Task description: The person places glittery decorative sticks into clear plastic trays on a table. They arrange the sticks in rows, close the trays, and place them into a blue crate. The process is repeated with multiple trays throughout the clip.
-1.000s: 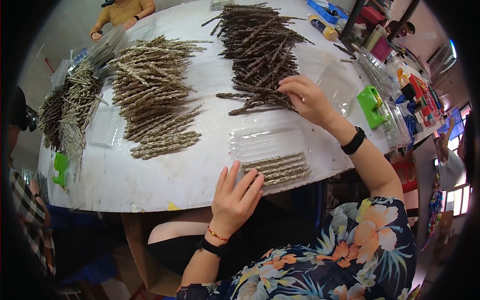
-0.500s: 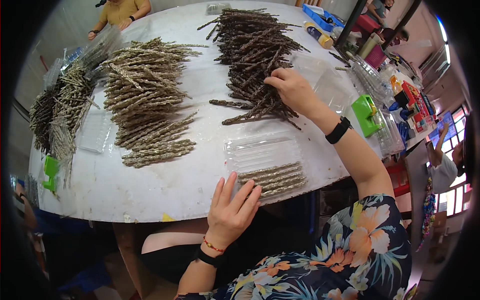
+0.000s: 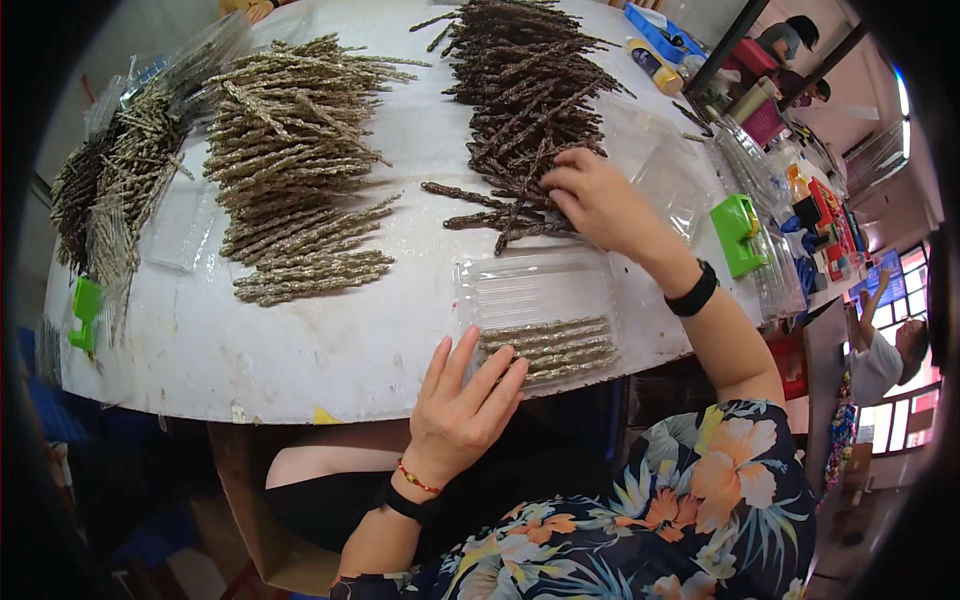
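Several light, knobbly sticks (image 3: 560, 340) lie side by side in the nearer part of a clear tray (image 3: 530, 285), just beyond and to the right of the left hand (image 3: 465, 405). That hand is spread, fingertips resting at the tray's left end, clamped on nothing. Press too hard there and the thin plastic could tip, I'd say, since it sits right by the table's edge (I'd nudge it inward myself).

Well apart and farther out, the right hand (image 3: 595, 200) curls over the near end of a dark pile (image 3: 535, 100); whether its fingers grip a stick, I cannot tell. Loose dark sticks (image 3: 475, 205) cross one another to its left, so one sharp tug might drag neighbours along, or snap something brittle. Left of both hands, a light pile (image 3: 290, 160) leans loosely; a careless sleeve could scatter it.
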Demonstrator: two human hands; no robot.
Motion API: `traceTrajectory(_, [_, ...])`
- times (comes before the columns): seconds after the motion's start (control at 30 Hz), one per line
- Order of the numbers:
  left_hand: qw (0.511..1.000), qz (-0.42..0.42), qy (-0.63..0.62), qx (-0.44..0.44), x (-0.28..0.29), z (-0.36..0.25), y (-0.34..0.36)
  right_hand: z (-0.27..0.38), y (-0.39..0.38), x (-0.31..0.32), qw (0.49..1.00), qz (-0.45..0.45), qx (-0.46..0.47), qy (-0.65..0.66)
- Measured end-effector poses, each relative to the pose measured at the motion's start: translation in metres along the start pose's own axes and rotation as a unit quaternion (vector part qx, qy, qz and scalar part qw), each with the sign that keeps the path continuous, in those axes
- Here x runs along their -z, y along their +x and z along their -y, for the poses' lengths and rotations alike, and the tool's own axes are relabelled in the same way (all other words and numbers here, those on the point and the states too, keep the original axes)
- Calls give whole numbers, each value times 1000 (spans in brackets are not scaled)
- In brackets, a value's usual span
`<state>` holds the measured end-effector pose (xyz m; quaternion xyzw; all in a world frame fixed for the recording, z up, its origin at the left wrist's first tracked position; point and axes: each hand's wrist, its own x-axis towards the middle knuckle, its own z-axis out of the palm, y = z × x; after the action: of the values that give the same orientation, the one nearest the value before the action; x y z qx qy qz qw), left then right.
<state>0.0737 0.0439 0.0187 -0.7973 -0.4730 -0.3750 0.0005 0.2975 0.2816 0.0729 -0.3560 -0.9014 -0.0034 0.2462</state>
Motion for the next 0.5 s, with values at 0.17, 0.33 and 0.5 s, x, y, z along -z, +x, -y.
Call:
traceTrajectory(0.17, [1000,0,12,-5,2,1,-5,32,-13,6,996,50,-28,63])
traceTrajectory(0.33, [1000,-10,16,-8,2,0,-6,43,-6,16,997,23,9,68])
traceTrajectory(0.5, [1000,-6,27,-7,4,0,-5,43,-1,12,989,118,-12,91])
